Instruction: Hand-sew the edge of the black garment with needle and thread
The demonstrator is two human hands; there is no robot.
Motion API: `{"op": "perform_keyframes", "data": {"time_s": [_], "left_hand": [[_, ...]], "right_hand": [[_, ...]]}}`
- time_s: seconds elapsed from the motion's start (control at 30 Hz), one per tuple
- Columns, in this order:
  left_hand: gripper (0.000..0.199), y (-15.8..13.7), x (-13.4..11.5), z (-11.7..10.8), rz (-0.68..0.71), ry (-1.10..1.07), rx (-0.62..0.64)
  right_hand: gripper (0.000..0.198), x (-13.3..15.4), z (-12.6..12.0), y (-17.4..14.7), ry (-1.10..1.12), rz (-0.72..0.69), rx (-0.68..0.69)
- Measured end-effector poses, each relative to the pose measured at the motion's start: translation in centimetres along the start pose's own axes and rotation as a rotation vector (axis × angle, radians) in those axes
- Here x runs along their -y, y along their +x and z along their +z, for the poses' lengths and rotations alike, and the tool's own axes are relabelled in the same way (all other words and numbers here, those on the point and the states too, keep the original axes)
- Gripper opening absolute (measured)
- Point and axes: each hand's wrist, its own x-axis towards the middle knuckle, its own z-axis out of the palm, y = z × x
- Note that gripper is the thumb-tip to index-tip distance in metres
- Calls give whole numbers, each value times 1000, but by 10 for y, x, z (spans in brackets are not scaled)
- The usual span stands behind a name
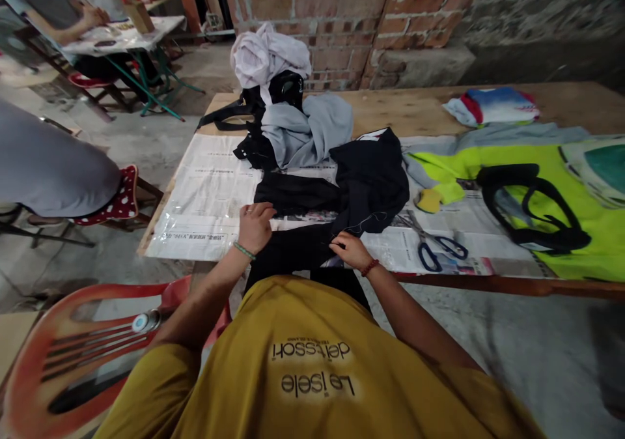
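Observation:
A dark navy or black garment [374, 185] lies on the newspaper-covered table, its two long parts stretching left like trouser legs. My left hand [256, 225] is closed on the left end of the nearer part, fingers bent over the cloth. At that part's right side my right hand [352, 250] pinches the cloth by its near edge. A thin pale thread [366, 221] runs loosely over the garment above my right hand. Just right of it, blue-handled scissors [442, 250] rest on the newspaper, away from both hands.
Grey cloth [312, 129] and a pale bundle [268, 55] are heaped at the back. A neon yellow garment [469, 172] with black straps [532, 208] covers the table's right. A red plastic chair [97, 354] stands at my left. Other people sit further left.

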Motion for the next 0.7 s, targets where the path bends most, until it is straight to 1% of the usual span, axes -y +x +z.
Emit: {"op": "perform_keyframes", "data": {"time_s": [0.07,0.17,0.23,0.33,0.4,0.47,0.5,0.63,0.7], "left_hand": [[34,4,-23,6,108,-109,0],[36,10,-49,26,295,-248,129],[40,14,-58,44,367,-274,226],[44,15,-60,70,343,-251,331],[33,13,-57,83,301,-218,369],[17,7,-52,90,289,-194,363],[13,3,-49,92,294,-193,338],[18,-21,-40,101,348,-215,166],[20,-32,-36,106,372,-218,100]], "right_hand": [[15,0,1,0,2,-5,-1],[14,-1,2,-1,9,-17,-5],[14,-1,2,-2,8,-26,-15],[14,-1,2,-3,5,-27,-19],[14,-1,1,-3,6,-27,-17],[14,-2,2,-4,4,-33,-19],[14,-2,2,-4,2,-37,-23],[15,-4,2,-5,-2,-71,-34],[16,-5,0,-7,12,-98,-29]]}}
